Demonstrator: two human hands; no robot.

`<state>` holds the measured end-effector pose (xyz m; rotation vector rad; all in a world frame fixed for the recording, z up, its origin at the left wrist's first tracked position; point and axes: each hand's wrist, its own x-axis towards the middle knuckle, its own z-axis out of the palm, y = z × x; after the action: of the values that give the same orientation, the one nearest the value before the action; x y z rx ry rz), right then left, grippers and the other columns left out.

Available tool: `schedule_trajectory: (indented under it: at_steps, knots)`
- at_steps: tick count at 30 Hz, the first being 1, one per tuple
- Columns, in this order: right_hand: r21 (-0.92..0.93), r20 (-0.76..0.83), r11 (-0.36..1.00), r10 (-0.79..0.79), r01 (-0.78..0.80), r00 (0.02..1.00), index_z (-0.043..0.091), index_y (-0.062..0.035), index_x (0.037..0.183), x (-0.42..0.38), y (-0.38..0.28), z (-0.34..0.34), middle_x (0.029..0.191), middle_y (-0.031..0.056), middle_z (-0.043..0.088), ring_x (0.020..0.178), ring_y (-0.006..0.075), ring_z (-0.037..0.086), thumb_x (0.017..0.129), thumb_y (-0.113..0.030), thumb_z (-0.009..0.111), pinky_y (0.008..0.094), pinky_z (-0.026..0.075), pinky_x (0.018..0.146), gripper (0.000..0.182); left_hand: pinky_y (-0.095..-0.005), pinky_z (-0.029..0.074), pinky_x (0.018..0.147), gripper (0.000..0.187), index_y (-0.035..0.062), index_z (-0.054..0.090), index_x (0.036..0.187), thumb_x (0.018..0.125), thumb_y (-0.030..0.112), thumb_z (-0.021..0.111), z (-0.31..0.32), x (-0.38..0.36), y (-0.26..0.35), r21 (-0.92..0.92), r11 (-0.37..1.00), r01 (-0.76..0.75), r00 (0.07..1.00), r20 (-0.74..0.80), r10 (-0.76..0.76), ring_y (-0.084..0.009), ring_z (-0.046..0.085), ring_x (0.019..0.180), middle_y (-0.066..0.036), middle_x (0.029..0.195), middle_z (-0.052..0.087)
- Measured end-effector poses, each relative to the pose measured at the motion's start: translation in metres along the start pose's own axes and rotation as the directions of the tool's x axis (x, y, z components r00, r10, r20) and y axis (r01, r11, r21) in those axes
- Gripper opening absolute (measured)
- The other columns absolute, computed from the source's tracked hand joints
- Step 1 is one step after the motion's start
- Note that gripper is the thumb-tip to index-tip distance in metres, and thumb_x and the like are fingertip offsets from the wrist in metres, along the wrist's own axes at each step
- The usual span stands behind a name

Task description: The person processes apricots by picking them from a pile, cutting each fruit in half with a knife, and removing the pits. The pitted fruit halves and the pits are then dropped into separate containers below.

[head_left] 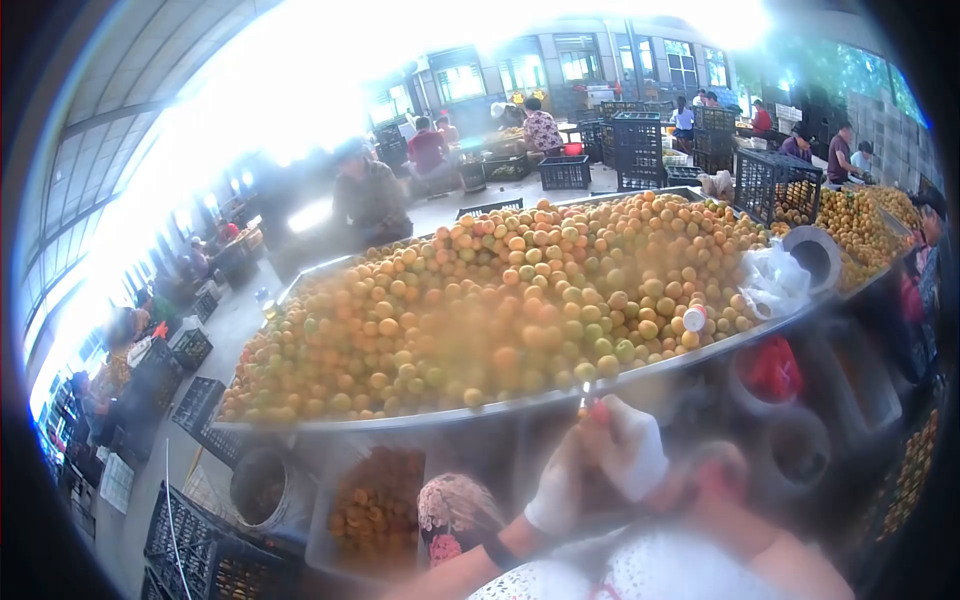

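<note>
My left hand (562,487), in a white glove with a dark band at the wrist, comes up from the lower left. My right hand (636,452), also white-gloved, meets it just below the near rim of the metal table. Both hands are closed and touch each other. A small tool with a shiny metal tip (587,392) and a reddish part sticks up between them; the grip on it is partly hidden and blurred. Beyond the hands, a large heap of small round orange-yellow fruit (560,270) covers the table (520,400).
A white plastic bag (775,283) and a white-capped bottle (694,318) lie on the fruit. Beneath the table are a fruit-filled bin (375,510), a bucket (268,490) and a red bag (772,372). Black crates (638,150) stack behind; several people sit at other tables.
</note>
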<state>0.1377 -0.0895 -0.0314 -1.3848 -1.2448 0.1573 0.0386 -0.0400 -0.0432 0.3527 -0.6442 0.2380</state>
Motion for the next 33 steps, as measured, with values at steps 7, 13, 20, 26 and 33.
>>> schedule_trajectory:
  at_steps: [7, 13, 20, 26, 33]
  knots:
    - [-0.254, -0.022, 0.902, -0.367, 0.350, 0.930, 0.065, -0.0065, 0.091, -0.002, 0.013, 0.015, 0.074, 0.0132, 0.061, 0.067, 0.0354, 0.066, 0.079, -0.021, 0.075, 0.0398, 0.053, 0.058, 0.022, -0.0410, 0.055, 0.088, 0.045, 0.0120, 0.053, 0.130, 0.103, 0.047, 0.046, -0.027, -0.038, 0.004, 0.521, 0.845, 0.116, 0.911, -0.395, 0.119, -0.0261, 0.062, 0.109, -0.008, 0.117, 0.061]
    - [-0.242, 0.084, 0.922, -0.292, 0.304, 0.953, 0.063, -0.0060, 0.098, 0.001, 0.015, 0.015, 0.081, 0.0114, 0.064, 0.073, 0.0317, 0.068, 0.076, -0.025, 0.081, 0.0390, 0.055, 0.063, 0.034, -0.0295, 0.048, 0.090, 0.038, 0.0054, 0.057, 0.119, 0.101, 0.038, 0.051, -0.011, -0.027, 0.037, 0.307, 0.944, 0.122, 0.868, -0.495, 0.049, -0.0158, 0.059, 0.100, -0.005, 0.107, 0.060]
    - [0.338, 0.110, 0.886, 0.297, -0.317, 0.949, 0.063, -0.0010, 0.109, -0.002, 0.015, -0.004, 0.084, 0.0061, 0.065, 0.074, 0.0084, 0.060, 0.090, -0.010, 0.068, 0.0264, 0.051, 0.066, 0.022, -0.0367, 0.053, 0.078, 0.047, 0.0010, 0.055, 0.123, 0.100, 0.041, 0.053, -0.024, -0.042, 0.047, 0.494, 0.831, 0.257, 0.635, -0.734, 0.240, -0.0225, 0.065, 0.087, -0.013, 0.100, 0.065]
    - [0.262, 0.131, 0.956, 0.096, -0.128, 0.987, 0.062, -0.0019, 0.109, -0.012, 0.004, -0.012, 0.084, 0.0010, 0.062, 0.075, 0.0067, 0.057, 0.098, -0.014, 0.060, 0.0237, 0.048, 0.066, 0.016, -0.0248, 0.050, 0.078, 0.042, 0.0009, 0.054, 0.125, 0.097, 0.031, 0.062, 0.006, -0.030, 0.030, 0.734, 0.443, 0.515, 0.719, -0.651, 0.244, -0.0102, 0.060, 0.090, -0.006, 0.108, 0.063]
    - [0.631, 0.280, 0.577, 0.454, -0.519, 0.846, 0.060, -0.0028, 0.106, -0.020, -0.012, -0.024, 0.084, 0.0011, 0.061, 0.076, 0.0082, 0.058, 0.103, -0.018, 0.053, 0.0238, 0.049, 0.067, 0.017, -0.0247, 0.049, 0.088, 0.034, -0.0003, 0.056, 0.124, 0.094, 0.010, 0.067, 0.009, -0.034, 0.026, 0.803, 0.375, 0.462, 0.792, -0.565, 0.233, -0.0086, 0.059, 0.101, -0.003, 0.112, 0.062]
